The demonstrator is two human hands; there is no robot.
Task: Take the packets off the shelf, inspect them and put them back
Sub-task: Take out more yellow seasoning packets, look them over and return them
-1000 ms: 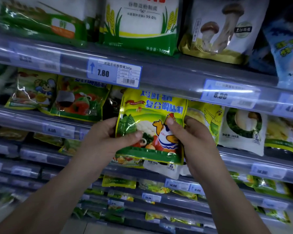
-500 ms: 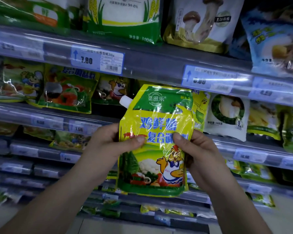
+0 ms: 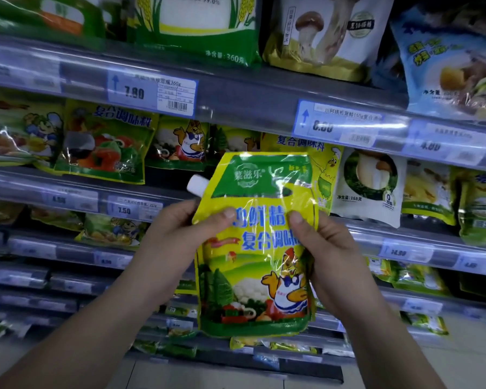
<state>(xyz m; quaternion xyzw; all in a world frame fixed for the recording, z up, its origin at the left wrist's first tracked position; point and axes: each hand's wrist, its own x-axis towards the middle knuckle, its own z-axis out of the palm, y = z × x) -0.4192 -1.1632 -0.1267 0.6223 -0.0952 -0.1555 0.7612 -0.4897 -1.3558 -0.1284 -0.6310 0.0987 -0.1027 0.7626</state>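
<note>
Fingers (image 3: 225, 215) of left hand (image 3: 177, 240) and right hand (image 3: 331, 248) clamped on the spouted packet (image 3: 253, 279), centre frame, off the shelf (image 3: 236, 108). Inspection: best to grip edges only, thumbs off the print, tilt against glare, then flip.

The yellow packet (image 3: 253, 248) came out from behind the front edge of the shelf (image 3: 236, 108), so its green top and white spout (image 3: 197, 185) showed. The left hand (image 3: 180, 237) and right hand (image 3: 328, 248) slid their thumbs higher on it, onto the blue letters.
</note>
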